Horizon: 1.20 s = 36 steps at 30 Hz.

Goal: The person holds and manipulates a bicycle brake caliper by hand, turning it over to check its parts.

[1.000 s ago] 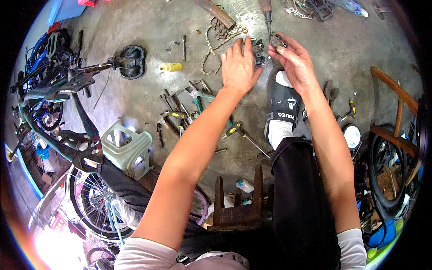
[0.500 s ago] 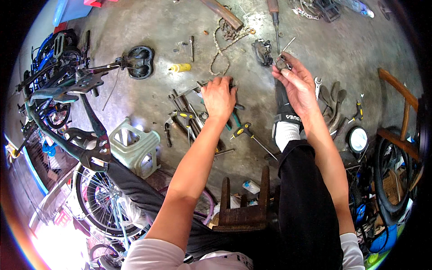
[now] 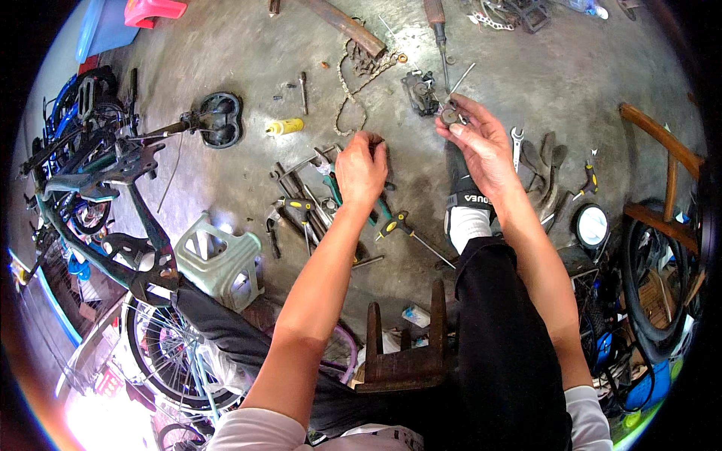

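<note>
Between the thumb and fingers of my right hand (image 3: 485,150) is a small dark round metal part (image 3: 450,116). It is held above my right shoe (image 3: 468,197), beside a black mechanical part (image 3: 419,92) on the floor. My left hand (image 3: 361,171) is closed, its fingers curled together over the hand tools; what they hold, if anything, is hidden. Around that hand lie a frame-shaped metal tool (image 3: 299,162), green-handled pliers (image 3: 382,209) and a yellow-and-black T-handle driver (image 3: 394,224). A long screwdriver (image 3: 438,34) lies beyond my right hand.
A chain (image 3: 340,83), yellow bottle (image 3: 285,127) and bicycle saddle (image 3: 221,120) lie ahead to the left. A green plastic stool (image 3: 218,259) and bicycle frame (image 3: 83,218) stand at left. At right are a wrench (image 3: 517,146), gloves (image 3: 553,169) and a tire (image 3: 635,301).
My left hand's fingers have drawn together and come off the frame-shaped tool. My right hand keeps the round part in its grip. The whole view has shifted slightly.
</note>
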Tool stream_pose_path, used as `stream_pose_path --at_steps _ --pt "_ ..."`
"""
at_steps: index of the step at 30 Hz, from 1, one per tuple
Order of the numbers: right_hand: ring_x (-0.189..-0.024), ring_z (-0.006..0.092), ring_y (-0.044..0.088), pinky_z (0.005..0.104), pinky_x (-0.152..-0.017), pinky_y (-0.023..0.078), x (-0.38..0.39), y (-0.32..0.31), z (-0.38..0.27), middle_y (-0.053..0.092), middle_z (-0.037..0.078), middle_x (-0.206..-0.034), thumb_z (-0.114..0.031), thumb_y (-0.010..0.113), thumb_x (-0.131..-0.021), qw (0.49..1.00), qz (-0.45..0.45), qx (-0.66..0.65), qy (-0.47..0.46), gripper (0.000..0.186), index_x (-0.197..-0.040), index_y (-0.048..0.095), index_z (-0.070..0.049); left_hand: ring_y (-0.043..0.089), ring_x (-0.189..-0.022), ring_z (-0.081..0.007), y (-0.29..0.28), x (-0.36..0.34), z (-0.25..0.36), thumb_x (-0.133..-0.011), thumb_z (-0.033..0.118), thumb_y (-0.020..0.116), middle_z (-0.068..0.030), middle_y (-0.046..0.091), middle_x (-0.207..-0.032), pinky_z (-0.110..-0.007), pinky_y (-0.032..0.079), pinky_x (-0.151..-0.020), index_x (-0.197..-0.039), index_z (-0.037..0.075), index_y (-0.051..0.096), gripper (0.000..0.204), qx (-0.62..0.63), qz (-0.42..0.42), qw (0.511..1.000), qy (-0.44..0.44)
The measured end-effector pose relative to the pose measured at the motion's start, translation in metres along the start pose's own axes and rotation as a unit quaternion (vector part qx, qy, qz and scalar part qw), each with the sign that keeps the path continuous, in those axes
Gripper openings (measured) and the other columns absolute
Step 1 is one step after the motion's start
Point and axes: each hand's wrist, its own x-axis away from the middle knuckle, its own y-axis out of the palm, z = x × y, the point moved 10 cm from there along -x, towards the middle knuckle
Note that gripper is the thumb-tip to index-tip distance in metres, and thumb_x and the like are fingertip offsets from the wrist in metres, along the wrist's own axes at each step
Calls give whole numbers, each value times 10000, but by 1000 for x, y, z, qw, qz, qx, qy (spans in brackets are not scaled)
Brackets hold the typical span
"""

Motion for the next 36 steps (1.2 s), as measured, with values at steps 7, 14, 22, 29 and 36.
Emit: stream_pose_path --at_steps 7,14,22,29,36 --pt "-1161 281 672 393 -1046 535 -4 3 2 595 160 -1365 -13 697 -936 1000 -14 9 7 510 -1412 522 46 642 -737 -109 12 -14 50 -1036 43 534 -46 647 -923 -258 526 -696 -1148 1 631 154 460 -61 879 -111" --pt "-1157 229 657 369 -1020 534 -10 4 3 599 148 -1339 -36 709 -937 997 -38 61 -3 506 -1406 534 41 697 -819 -188 -26 -9 100 -949 -3 669 -93 663 -1029 -316 574 -730 -1129 40 678 186 233 56 959 152" --pt "-1147 193 639 334 -1005 517 -9 7 9 609 143 -1330 -70 731 -929 994 -22 107 7 519 -1405 551 27 683 -839 -295 -38 3 122 -791 20 803 -106 648 -1035 -377 570 -709 -1084 75 690 318 87 125 956 249" --pt "-1103 178 658 317 -984 524 -6 5 22 635 135 -1289 -106 738 -939 994 -12 96 44 505 -1386 556 43 682 -830 -292 -31 4 117 -776 33 812 -98 647 -1026 -383 566 -687 -1064 83 693 315 61 117 951 278" --pt "-1070 150 665 297 -958 529 -4 2 15 689 85 -1161 -116 761 -927 989 -27 137 43 480 -1359 591 3 689 -796 -278 -32 -2 107 -808 49 809 -99 652 -1033 -375 567 -685 -1068 69 683 291 112 99 960 235"
